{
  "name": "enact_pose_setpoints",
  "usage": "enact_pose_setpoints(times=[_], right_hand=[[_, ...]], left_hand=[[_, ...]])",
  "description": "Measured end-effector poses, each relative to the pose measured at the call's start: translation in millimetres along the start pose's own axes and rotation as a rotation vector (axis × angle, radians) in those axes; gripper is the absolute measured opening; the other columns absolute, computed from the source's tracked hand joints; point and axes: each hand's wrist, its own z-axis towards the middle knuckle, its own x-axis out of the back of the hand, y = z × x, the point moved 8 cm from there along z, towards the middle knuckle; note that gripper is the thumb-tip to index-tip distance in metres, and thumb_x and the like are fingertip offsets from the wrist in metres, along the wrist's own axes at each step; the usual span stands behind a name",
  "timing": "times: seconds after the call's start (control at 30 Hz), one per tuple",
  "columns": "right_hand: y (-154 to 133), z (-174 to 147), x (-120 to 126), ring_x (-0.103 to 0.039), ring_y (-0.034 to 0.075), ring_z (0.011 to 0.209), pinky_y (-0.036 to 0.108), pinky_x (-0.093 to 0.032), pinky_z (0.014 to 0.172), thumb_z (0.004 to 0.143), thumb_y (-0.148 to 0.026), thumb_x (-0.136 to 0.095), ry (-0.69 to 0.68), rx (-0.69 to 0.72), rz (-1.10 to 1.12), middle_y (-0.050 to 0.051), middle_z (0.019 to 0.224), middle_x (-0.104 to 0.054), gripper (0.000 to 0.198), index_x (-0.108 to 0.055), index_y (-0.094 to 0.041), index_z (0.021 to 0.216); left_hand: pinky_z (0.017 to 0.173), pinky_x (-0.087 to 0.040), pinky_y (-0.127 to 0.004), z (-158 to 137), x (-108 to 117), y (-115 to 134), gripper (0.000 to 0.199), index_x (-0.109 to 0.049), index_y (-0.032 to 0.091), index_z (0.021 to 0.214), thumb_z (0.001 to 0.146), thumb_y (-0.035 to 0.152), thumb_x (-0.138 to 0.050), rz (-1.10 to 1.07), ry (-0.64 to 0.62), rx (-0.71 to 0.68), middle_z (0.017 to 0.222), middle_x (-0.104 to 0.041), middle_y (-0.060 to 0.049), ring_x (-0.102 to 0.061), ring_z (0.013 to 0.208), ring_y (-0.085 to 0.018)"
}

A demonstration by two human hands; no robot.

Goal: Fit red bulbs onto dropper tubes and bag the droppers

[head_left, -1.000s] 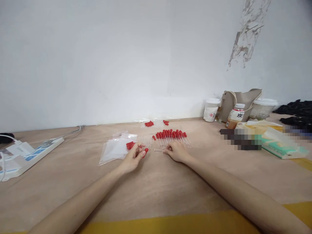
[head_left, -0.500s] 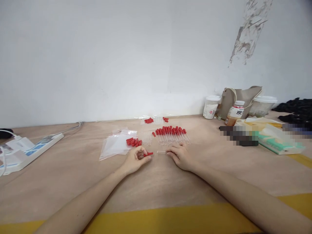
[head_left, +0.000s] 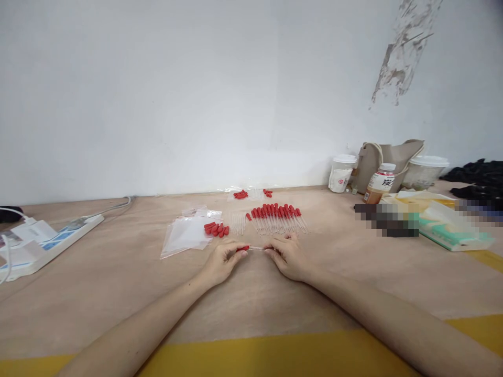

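Between its thumb and fingers my left hand pinches a red rubber dropper bulb, its mouth facing right. My right hand is closed on a thin clear glass dropper tube, whose left end meets the bulb's mouth; how deep it sits I cannot tell. Just beyond my hands lies a row of droppers with red bulbs. Left of that row are bare glass tubes and a small heap of loose red bulbs.
Clear zip bags lie at the left, and a bag with red bulbs rests by the wall. A power strip stands far left. Toward the right are a lidded cup, a drink bottle and a tissue pack.
My hands have come closer together. The glass tube, apart from the red bulb before, now touches the bulb's mouth.
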Motion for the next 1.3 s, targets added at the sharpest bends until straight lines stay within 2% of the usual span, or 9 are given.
enact_pose_setpoints(times=[0.2, 0.4, 0.6, 0.8, 0.97, 1.3], right_hand=[[0.2, 0.4, -0.4, -0.054, 0.013, 0.070, 0.032, -0.026, 0.077, 0.086, -0.025, -0.040, -0.028, -0.024, 0.018, 0.003, 0.082, -0.064, 0.020, -0.059, -0.021, 0.086], [1.4, 3.3, -2.1, -0.052, 0.010, 0.065, 0.031, -0.024, 0.075, 0.084, -0.024, -0.044, -0.043, 0.036, 0.018, -0.001, 0.075, -0.064, 0.018, -0.062, -0.022, 0.083], [-1.0, 7.9, -1.0, -0.053, 0.012, 0.072, 0.034, -0.019, 0.080, 0.085, -0.022, -0.043, -0.059, 0.155, -0.074, 0.000, 0.080, -0.064, 0.021, -0.064, -0.024, 0.086], [-9.7, 1.1, -3.1, -0.047, 0.011, 0.062, 0.034, -0.019, 0.075, 0.083, -0.019, -0.041, -0.030, 0.196, -0.224, 0.002, 0.070, -0.062, 0.024, -0.065, -0.021, 0.081], [-12.3, -2.1, -6.3, -0.040, 0.009, 0.056, 0.032, -0.019, 0.070, 0.083, -0.021, -0.041, -0.024, 0.158, -0.196, 0.000, 0.065, -0.059, 0.024, -0.064, -0.020, 0.076], [-14.4, 3.2, -11.1, -0.037, 0.008, 0.054, 0.031, -0.018, 0.070, 0.080, -0.021, -0.046, -0.075, 0.071, -0.148, -0.002, 0.062, -0.060, 0.022, -0.058, -0.018, 0.062]], left_hand=[[0.071, -0.041, -0.029, 0.0, -1.8, 1.8, 0.018, -0.064, 0.020, 0.088, 0.083, 0.029, -0.050, 0.030, 0.000, -0.014, 0.082, -0.064, -0.003, -0.056, 0.076, -0.017], [0.067, -0.037, -0.027, -0.9, -2.8, 8.4, 0.016, -0.065, 0.019, 0.078, 0.082, 0.028, -0.052, 0.116, -0.011, -0.064, 0.071, -0.063, -0.001, -0.054, 0.068, -0.015], [0.076, -0.030, -0.031, -2.8, -8.4, 9.7, 0.017, -0.066, 0.021, 0.078, 0.082, 0.032, -0.052, 0.214, -0.059, -0.079, 0.069, -0.063, 0.000, -0.053, 0.068, -0.015], [0.082, -0.029, -0.036, -3.9, -11.2, 12.6, 0.022, -0.064, 0.022, 0.079, 0.084, 0.035, -0.048, 0.287, -0.077, -0.120, 0.070, -0.063, -0.001, -0.052, 0.067, -0.015], [0.086, -0.028, -0.038, -5.3, -13.8, 18.1, 0.020, -0.062, 0.021, 0.081, 0.084, 0.034, -0.047, 0.325, -0.099, -0.173, 0.073, -0.061, -0.003, -0.052, 0.071, -0.017], [0.085, -0.030, -0.038, -4.8, -16.6, 20.4, 0.017, -0.062, 0.020, 0.080, 0.082, 0.030, -0.048, 0.266, -0.115, -0.194, 0.074, -0.061, -0.003, -0.051, 0.072, -0.017]])
